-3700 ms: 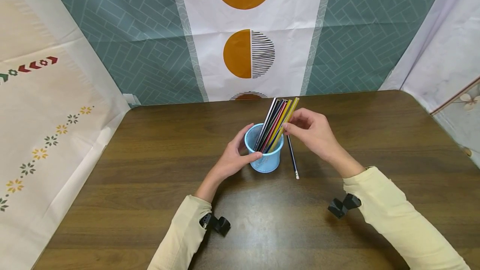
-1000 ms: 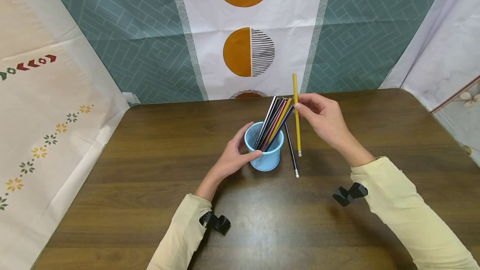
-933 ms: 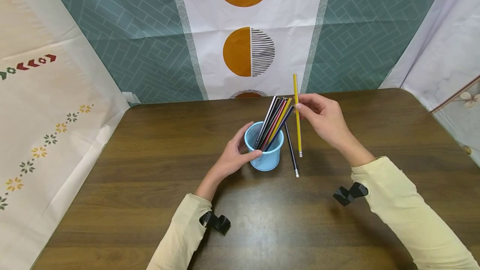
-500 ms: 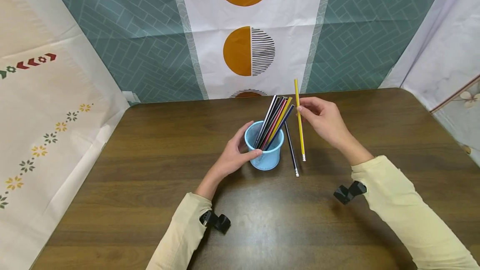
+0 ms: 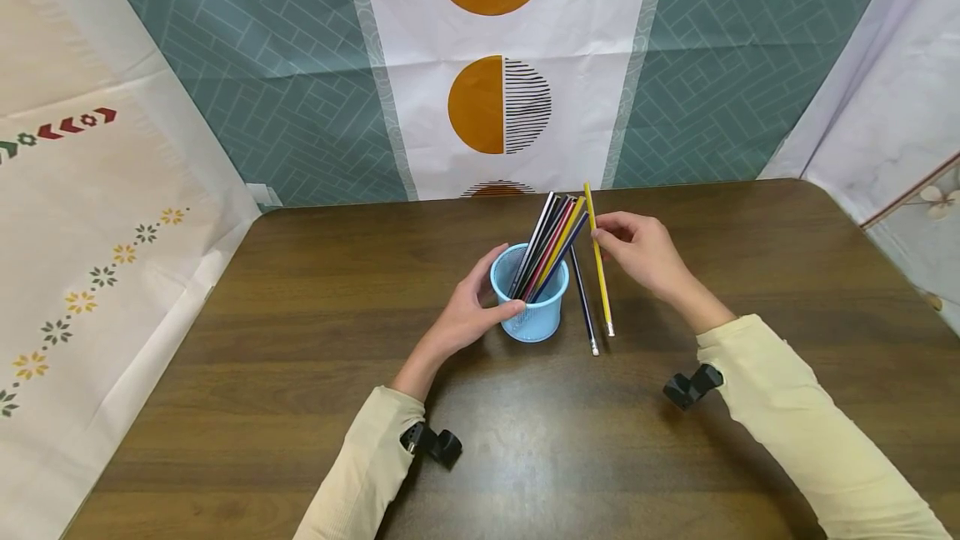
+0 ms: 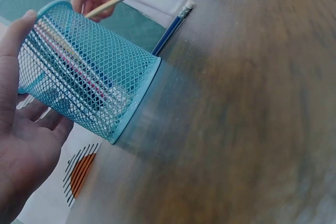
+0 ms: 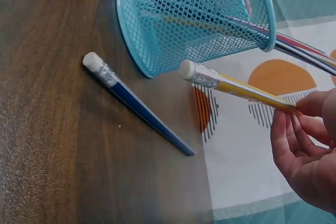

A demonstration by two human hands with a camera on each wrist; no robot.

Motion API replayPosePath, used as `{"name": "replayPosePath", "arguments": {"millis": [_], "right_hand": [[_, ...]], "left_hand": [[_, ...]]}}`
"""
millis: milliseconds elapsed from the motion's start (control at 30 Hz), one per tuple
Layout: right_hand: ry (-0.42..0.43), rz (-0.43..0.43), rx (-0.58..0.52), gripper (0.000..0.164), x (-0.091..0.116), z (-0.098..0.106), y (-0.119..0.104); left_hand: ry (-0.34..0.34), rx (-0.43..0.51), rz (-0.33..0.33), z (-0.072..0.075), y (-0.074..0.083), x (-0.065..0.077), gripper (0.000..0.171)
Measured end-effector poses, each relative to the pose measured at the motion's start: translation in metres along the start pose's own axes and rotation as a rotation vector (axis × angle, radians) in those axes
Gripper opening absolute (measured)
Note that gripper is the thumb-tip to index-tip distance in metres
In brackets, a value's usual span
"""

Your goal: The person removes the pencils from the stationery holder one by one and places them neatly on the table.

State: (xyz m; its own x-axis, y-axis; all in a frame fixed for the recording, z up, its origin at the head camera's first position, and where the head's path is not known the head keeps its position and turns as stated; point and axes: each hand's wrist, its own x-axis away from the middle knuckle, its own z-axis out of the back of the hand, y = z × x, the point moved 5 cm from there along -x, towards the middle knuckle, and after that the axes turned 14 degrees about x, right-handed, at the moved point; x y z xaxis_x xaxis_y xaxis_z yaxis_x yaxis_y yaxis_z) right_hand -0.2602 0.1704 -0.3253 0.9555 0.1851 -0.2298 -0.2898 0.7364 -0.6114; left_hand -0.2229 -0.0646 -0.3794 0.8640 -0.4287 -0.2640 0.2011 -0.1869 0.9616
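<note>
L hand (image 5: 467,313) grips cup (image 5: 534,325); R hand (image 5: 641,252) pinches yellow pencil (image 5: 603,283) just beside it. R-wrist cam hides pencil's top, seen in head view. L-wrist cam loses blue pencil's (image 6: 171,30) far end behind cup.

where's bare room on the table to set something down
The table is bare between the sleeves, left of the left hand, and right of the right hand. It is crowded right of the cup: a loose blue pencil lies there, and the right hand holds a yellow pencil.
</note>
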Motion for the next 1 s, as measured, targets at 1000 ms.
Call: {"name": "replayPosePath", "arguments": {"millis": [1000], "right_hand": [[-0.136,-0.175,0.004,0.032,-0.004,-0.037,0.039]], "left_hand": [[-0.009,-0.002,0.0,0.001,-0.004,-0.001,0.087]]}}
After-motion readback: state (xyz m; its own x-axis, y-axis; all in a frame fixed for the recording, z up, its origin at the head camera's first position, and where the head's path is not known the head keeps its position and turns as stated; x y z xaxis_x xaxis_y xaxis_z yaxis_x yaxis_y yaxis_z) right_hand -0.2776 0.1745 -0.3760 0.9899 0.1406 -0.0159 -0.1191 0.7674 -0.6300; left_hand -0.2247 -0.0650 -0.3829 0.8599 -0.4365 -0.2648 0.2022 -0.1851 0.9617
